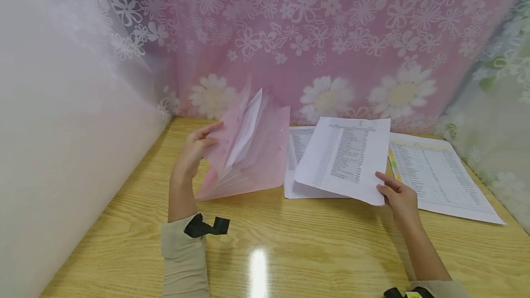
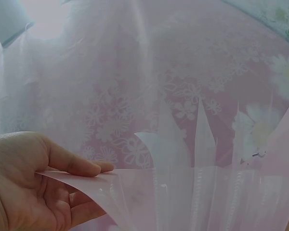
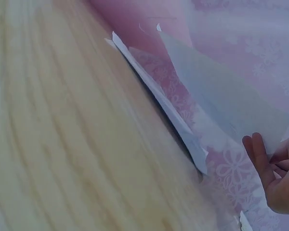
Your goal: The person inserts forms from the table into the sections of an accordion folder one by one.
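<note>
My left hand [image 1: 191,151] pinches the raised cover of a pink plastic folder [image 1: 267,160] that stands partly open on the table. Inside it, clear sleeves and a white sheet [image 1: 247,128] fan out, as the left wrist view also shows. My right hand [image 1: 399,200] pinches a printed sheet of paper [image 1: 348,155] by its lower right corner. That sheet is lifted and tilted above another printed sheet [image 1: 301,144] lying beside the folder. In the right wrist view the thumb and fingers [image 3: 258,154] grip the paper's edge.
Another printed page [image 1: 439,174] with coloured tabs at its left edge lies at the right on the wooden table [image 1: 290,243]. A pink flowered curtain [image 1: 306,26] hangs behind, with pale sheeting [image 1: 74,105] at the left and flowered sheeting [image 1: 492,141] at the right.
</note>
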Demonstrator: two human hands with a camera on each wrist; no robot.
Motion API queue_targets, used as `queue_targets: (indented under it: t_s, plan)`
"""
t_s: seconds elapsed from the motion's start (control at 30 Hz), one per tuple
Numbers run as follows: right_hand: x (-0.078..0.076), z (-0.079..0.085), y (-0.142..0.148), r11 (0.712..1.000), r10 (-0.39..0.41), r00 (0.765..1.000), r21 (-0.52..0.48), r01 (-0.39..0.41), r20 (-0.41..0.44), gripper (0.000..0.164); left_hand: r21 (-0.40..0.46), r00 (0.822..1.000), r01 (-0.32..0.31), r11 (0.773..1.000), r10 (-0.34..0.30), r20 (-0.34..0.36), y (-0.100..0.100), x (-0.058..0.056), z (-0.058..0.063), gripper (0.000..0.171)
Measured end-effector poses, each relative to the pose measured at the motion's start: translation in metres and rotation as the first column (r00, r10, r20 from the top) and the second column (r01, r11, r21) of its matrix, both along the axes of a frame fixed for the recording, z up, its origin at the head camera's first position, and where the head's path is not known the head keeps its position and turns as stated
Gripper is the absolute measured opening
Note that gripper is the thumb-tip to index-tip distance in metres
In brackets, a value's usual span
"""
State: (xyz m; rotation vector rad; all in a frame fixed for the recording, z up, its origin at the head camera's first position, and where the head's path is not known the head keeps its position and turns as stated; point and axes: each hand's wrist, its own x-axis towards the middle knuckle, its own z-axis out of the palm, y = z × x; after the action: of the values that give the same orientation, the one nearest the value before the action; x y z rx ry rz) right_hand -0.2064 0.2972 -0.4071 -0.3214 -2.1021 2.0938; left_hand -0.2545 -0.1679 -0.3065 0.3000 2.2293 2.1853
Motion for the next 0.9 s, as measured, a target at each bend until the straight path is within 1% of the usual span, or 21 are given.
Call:
queue_targets:
  t_s: [0.13,0.17,0.27,0.4,0.53,0.67,0.73,0.9]
  plan:
    - [0.001,0.008,-0.005,0.999,0.007,1.0,0.032,-0.007,-0.013,0.046,0.005,1.0,0.003,1.0,-0.003,-0.002,0.0,0.0,0.001,0.044]
    - [0.001,0.009,-0.006,0.999,-0.004,1.0,0.032,0.005,-0.014,0.045,0.009,1.0,0.005,1.0,-0.005,-0.003,0.0,0.0,0.001,0.044]
    - [0.0,0.017,-0.01,0.997,-0.002,1.0,0.071,0.003,-0.011,0.047,0.025,1.0,0.014,1.0,-0.014,-0.008,0.0,0.0,0.0,0.044]
    - [0.001,0.032,-0.014,0.999,0.028,0.999,0.047,-0.026,-0.032,0.05,0.038,1.0,0.026,0.999,-0.025,-0.012,0.001,0.0,-0.001,0.044]
    - [-0.001,0.047,-0.02,1.0,0.027,0.997,-0.01,-0.028,-0.067,0.051,0.041,0.999,0.029,0.999,-0.029,-0.014,0.001,0.0,-0.001,0.044]
    - [-0.004,0.06,-0.026,1.0,0.016,0.996,-0.007,-0.017,-0.088,0.051,0.037,1.0,0.028,0.999,-0.028,-0.014,0.002,0.0,-0.002,0.044]
    - [-0.006,0.067,-0.029,1.0,0.011,0.996,0.013,-0.01,-0.091,0.051,0.032,1.0,0.024,0.999,-0.024,-0.01,0.002,0.0,-0.001,0.044]
    - [-0.009,0.081,-0.035,0.999,0.022,0.993,0.025,-0.02,-0.116,0.05,0.024,1.0,0.017,1.0,-0.017,-0.002,0.003,-0.001,-0.002,0.045]
